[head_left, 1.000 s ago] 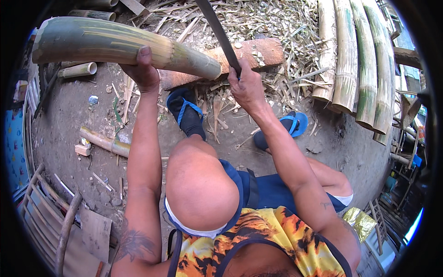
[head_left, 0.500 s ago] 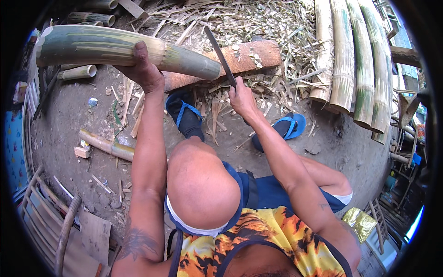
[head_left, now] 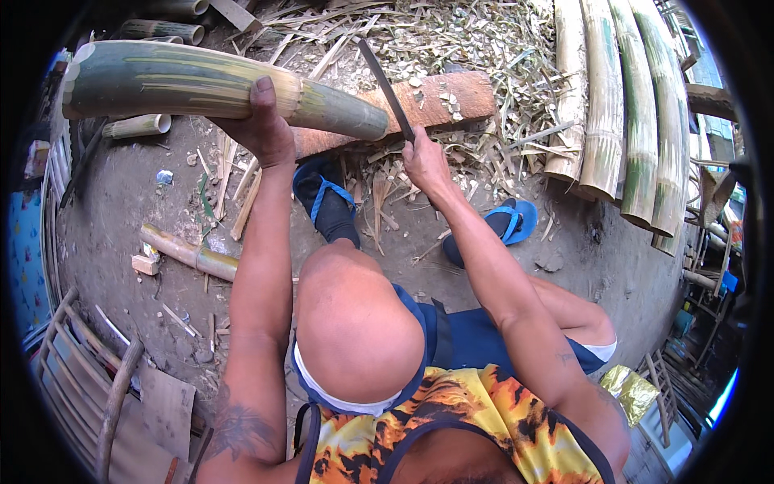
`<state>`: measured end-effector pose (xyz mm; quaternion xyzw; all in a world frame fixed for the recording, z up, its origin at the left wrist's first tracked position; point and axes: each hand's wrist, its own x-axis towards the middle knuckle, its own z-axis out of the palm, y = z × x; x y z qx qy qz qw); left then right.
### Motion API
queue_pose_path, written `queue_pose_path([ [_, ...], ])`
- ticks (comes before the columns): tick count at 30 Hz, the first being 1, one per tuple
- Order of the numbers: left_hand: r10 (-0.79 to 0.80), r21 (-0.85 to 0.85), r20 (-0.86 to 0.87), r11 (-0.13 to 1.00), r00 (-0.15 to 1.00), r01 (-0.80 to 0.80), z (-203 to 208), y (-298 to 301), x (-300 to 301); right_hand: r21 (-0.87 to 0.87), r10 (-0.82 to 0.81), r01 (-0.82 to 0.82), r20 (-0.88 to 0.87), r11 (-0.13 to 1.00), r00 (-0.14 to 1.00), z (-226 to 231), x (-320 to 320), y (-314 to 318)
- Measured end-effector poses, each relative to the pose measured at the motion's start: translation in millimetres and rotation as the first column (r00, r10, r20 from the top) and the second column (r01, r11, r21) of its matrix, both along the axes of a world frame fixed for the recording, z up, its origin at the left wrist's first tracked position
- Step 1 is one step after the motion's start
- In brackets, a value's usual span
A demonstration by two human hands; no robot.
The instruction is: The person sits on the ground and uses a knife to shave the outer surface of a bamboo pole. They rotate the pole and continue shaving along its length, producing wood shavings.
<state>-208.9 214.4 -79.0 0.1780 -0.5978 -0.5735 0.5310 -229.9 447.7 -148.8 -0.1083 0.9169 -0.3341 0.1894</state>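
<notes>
A thick green-and-tan bamboo pole (head_left: 181,79) lies across the upper left of the head view. My left hand (head_left: 262,133) grips it from below, with the thumb up on its near side. The pole's narrower right end meets or lies just over a reddish-brown block (head_left: 463,95) on the ground. In my right hand (head_left: 426,164) is the handle of a long dark-bladed knife (head_left: 385,85). Its blade slants up and left just beyond the pole's right end; whether they touch I cannot tell.
Bamboo shavings (head_left: 492,40) cover the ground ahead. Several long bamboo poles (head_left: 601,105) lie at the right. A short bamboo piece (head_left: 189,252) rests left of my knee, and another (head_left: 137,127) lies farther off. A bamboo-slat frame (head_left: 117,403) stands lower left.
My left hand has shifted slightly right, and the bamboo's joint also sits a little farther right. The knife and my right hand have hardly moved.
</notes>
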Motion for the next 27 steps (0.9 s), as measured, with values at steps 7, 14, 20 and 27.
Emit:
queue_pose_path([
  [7,0.076,0.052,0.051,0.996,0.996,-0.079,-2.1,4.7,4.5,-0.307,-0.078,-0.043,-0.37,0.951,0.926,16.2,14.3,-5.7],
  [14,-0.002,0.004,-0.007,1.0,1.0,0.002,-7.7,-3.4,6.3,0.08,-0.039,0.042,-0.04,0.996,0.998,2.6,0.1,-1.3],
  [20,-0.064,0.037,-0.009,0.997,0.998,0.064,-21.7,-15.8,10.8,-0.358,-0.039,-0.109,-0.38,0.928,0.924,28.2,9.0,3.3],
  [27,-0.031,0.007,0.03,1.0,0.999,0.031,-17.6,-14.3,8.2,0.199,0.02,-0.045,0.125,0.979,0.992,-1.4,-6.2,3.6],
])
